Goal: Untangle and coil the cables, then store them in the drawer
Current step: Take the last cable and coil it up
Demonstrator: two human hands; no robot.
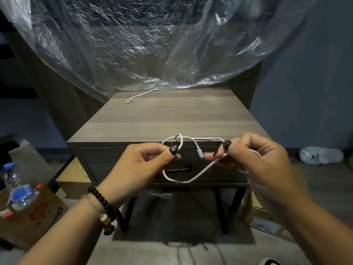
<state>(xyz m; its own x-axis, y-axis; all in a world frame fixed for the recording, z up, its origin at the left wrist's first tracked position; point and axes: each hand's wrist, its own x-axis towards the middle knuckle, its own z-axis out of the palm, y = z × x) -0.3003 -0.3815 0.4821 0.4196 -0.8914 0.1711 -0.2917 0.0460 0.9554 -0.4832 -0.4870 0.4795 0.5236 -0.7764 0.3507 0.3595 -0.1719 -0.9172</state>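
Both hands are holding a white charging cable (198,174) in the air in front of a wooden nightstand (172,115). The left hand (145,161) is pinching one strand of the cable between thumb and fingertips, and from that pinch a loop is rising above the knuckles and crossing over itself. The right hand (256,159) is gripping another strand with curled fingers, and the cable's small white plug (200,153) is hanging just left of its fingertips, between the two hands. Below both hands a longer loop is sagging in front of the closed drawer (133,165), passing over its dark handle (178,169). Far beyond the hands, near the back edge of the nightstand top, a second thin white cord (140,95) is lying, its far end reaching under a crumpled clear plastic sheet (152,44). Left of the left wrist, a water bottle (18,190) is standing on a cardboard box (38,217).
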